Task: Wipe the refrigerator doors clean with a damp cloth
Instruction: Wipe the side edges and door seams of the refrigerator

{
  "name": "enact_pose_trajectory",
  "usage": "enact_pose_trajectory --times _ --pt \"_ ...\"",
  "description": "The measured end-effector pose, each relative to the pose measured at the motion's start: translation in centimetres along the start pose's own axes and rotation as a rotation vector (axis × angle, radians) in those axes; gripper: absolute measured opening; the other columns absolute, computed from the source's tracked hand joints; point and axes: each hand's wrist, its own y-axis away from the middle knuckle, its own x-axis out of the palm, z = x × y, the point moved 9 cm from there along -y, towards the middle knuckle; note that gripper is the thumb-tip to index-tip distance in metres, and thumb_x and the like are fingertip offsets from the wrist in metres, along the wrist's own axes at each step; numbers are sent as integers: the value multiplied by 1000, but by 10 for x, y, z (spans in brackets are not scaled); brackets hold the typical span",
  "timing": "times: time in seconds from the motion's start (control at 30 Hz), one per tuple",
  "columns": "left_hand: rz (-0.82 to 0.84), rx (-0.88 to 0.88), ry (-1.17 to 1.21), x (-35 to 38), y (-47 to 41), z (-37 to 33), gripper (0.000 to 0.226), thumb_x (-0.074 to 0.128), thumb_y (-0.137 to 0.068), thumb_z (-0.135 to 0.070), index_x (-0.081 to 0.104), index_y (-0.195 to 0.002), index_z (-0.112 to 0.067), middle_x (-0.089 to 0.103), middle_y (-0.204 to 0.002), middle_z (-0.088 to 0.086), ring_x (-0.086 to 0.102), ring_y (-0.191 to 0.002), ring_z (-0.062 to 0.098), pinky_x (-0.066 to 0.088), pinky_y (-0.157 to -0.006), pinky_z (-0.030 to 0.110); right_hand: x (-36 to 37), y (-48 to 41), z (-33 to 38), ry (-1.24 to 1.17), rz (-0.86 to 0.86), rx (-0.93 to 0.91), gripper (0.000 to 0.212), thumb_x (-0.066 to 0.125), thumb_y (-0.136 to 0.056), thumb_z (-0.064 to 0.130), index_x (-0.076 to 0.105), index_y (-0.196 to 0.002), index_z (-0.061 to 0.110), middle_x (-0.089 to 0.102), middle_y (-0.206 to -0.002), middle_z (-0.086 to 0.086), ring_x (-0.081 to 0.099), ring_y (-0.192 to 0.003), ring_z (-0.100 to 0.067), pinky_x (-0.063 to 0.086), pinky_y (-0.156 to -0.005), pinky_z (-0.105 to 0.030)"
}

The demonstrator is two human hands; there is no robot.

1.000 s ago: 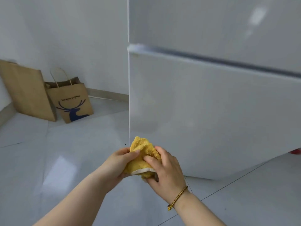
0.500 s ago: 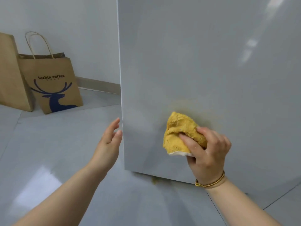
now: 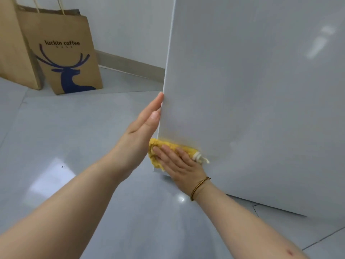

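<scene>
- Head view: the yellow cloth [image 3: 156, 143] lies bunched against the refrigerator door [image 3: 252, 109] at its lower left corner. Part of it overlaps the door's left edge, and a white hem shows at its right end.
- The right hand [image 3: 181, 167] presses the cloth onto the panel with straight, spread fingers; it is flat on the cloth, not gripping it. A cord bracelet [image 3: 200, 187] sits on that wrist.
- The left hand [image 3: 141, 131] is flat with its fingers together, and rests along the door's left edge just above the cloth. It holds nothing.
- Judgement: wiping of the lowest strip is in hand. How much of the panel is already wiped cannot be told, though a faint smear shows to the right of the cloth.
- Risk: with only palm pressure, the cloth may slide off the corner and drop to the glossy floor [image 3: 74, 137], picking up grit that would mark the door.
- Risk: an over-wet cloth would leave streaks, or drip onto the tiles and make them slippery.
- Risk: a hard push could swing the door if the left hand's bracing lapses.
- Well apart, near the wall, stand a printed paper bag [image 3: 71, 58] and a plain bag [image 3: 15, 53].
</scene>
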Motion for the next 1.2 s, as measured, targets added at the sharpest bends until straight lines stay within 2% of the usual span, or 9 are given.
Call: enact_pose_trajectory --times 0.23,0.33,0.47,0.57,0.73,0.93,1.03,1.13,1.2 --pt "33 13 20 -5 -3 11 37 31 -80 -51 30 -116 -62 37 -130 -40 31 -124 -20 31 -91 -2 67 70 71 -34 479 -398 63 15 -79 6 50 -129 23 47 -134 20 40 -130 -5 -8 -114 -42" --pt "42 31 39 -4 -2 12 40 32 -81 -47 32 -118 -59 40 -125 -43 34 -122 -20 30 -97 6 73 128 46 -94 653 -449 65 23 -71 11 36 -134 1 58 -121 22 52 -117 0 -7 -115 -37" --pt "31 61 34 1 -1 9 41 36 -80 -36 32 -115 -57 44 -112 -49 36 -115 -25 33 -85 -5 61 187 10 -223 864 -531 57 25 -68 10 70 -99 26 63 -116 17 51 -115 -6 -5 -116 -35" --pt "-2 81 34 4 0 8 45 41 -83 -27 31 -113 -59 41 -114 -47 36 -113 -28 32 -79 -9 55 155 2 -201 751 -403 53 28 -70 14 70 -103 19 64 -116 12 39 -118 -12 -3 -116 -35" --pt "-26 102 -13 10 0 8 54 44 -89 -18 19 -120 -54 32 -131 -35 24 -130 -14 27 -93 -5 44 68 25 -176 457 -316 64 8 -91 0 66 -111 18 65 -117 11 57 -113 -6 11 -111 -35" --pt "-18 106 -103 8 1 8 55 44 -93 -18 16 -124 -53 23 -146 -25 20 -133 -13 21 -112 16 54 132 10 -91 646 -562 49 31 -74 15 73 -97 26 65 -114 15 57 -112 -5 -3 -115 -36" --pt "-73 136 -199 9 3 10 56 43 -94 -17 12 -125 -53 18 -147 -26 16 -132 -14 16 -109 8 31 179 -27 -49 654 -587 45 34 -69 16 76 -82 23 70 -104 13 55 -111 -16 -6 -117 -38" --pt "-203 259 -497 7 7 7 53 38 -92 -21 16 -139 -30 11 -143 -19 9 -129 -12 7 -102 0 0 205 -70 -56 754 -566 11 74 -52 34 74 -60 27 73 -87 13 69 -91 -19 9 -112 -41" --pt "-268 333 -719 7 10 8 59 36 -86 -24 27 -141 -6 18 -145 5 12 -133 10 5 -107 15 -22 213 -96 -149 894 -494 31 86 -26 42 68 -48 30 72 -78 15 70 -80 -17 25 -99 -37"
